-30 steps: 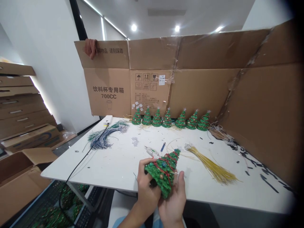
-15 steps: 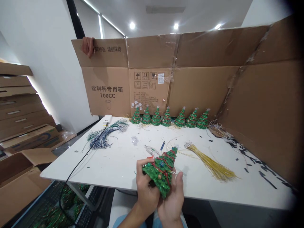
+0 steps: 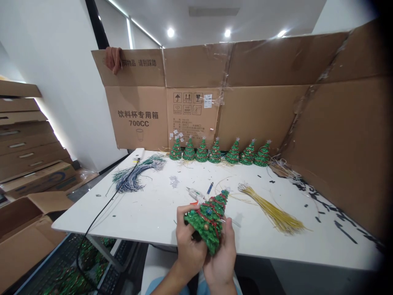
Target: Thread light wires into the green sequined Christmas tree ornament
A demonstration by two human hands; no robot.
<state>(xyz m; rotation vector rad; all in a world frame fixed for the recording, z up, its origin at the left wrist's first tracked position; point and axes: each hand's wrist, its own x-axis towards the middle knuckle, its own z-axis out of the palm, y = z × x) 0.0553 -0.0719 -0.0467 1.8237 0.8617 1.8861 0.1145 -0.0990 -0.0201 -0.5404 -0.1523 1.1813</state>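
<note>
A small green Christmas tree [image 3: 205, 224] with red garland and small baubles is tilted in front of me, its tip pointing up and right, above the table's front edge. My left hand [image 3: 188, 248] is closed around its base, fingers bent at the underside. Cupped against the tree's right side, my right hand [image 3: 221, 258] supports it with the thumb raised. A thin pale strand shows by that thumb; what it belongs to I cannot make out. Just beyond the tree lie a white pen-like tool [image 3: 195, 194] and a blue pen-like piece [image 3: 210, 188].
Several finished-looking trees [image 3: 202, 150] stand along the cardboard wall [image 3: 258, 114]. A yellow wire bundle [image 3: 273, 211] lies right, a blue-green wire bundle [image 3: 135, 176] left. Black scraps [image 3: 334, 213] litter the right side. A black cable [image 3: 102, 209] crosses the table's left edge.
My right thumb has shifted slightly left and up, closer to the tree. The tree and my left hand stay nearly in place.
</note>
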